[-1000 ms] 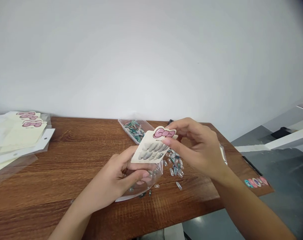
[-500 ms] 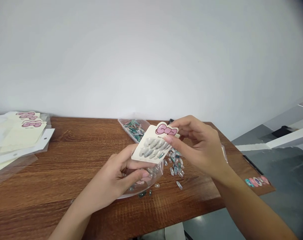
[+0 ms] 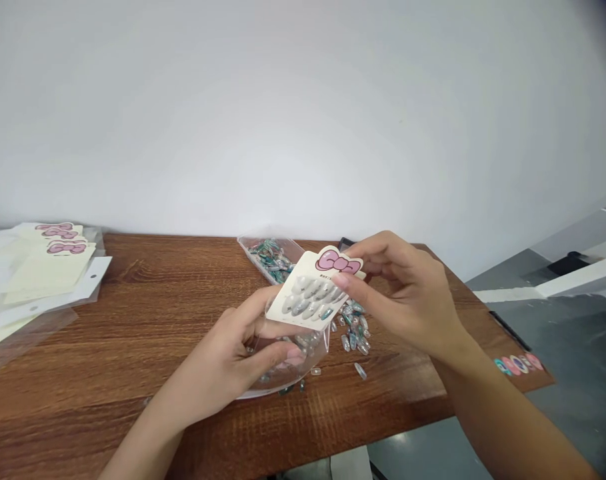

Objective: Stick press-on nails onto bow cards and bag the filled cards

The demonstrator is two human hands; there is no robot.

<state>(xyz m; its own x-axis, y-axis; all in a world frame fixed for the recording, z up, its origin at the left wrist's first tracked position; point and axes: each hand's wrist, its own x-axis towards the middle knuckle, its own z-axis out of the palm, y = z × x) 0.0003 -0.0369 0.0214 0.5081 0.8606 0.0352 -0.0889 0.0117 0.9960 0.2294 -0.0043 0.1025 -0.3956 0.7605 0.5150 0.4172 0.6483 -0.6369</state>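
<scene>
A cream card (image 3: 293, 326) with a pink bow top carries rows of grey-white and teal press-on nails (image 3: 310, 293). My right hand (image 3: 407, 293) pinches its upper right side, thumb on the front. The card tilts over my left hand (image 3: 247, 353), which is closed on a clear plastic bag (image 3: 317, 365). The card's lower edge lies at the fingers and the bag's upper part; whether it is inside the bag I cannot tell. Beneath the bag, a pale rounded rim and loose nails show through, partly hidden. More loose nails (image 3: 355, 333) lie on the table below my right hand.
Behind the card stands a clear tray (image 3: 255, 257) with teal nails. Bow-topped cards (image 3: 53, 273) and clear bags are stacked at the left. A dark object (image 3: 346, 243) sits at the back, partly hidden. Round stickers (image 3: 519, 364) and a black strip (image 3: 510, 331) mark the table's right edge.
The card and my right hand have shifted very slightly right in view, along with the whole scene. Both hands keep about the same hold.
</scene>
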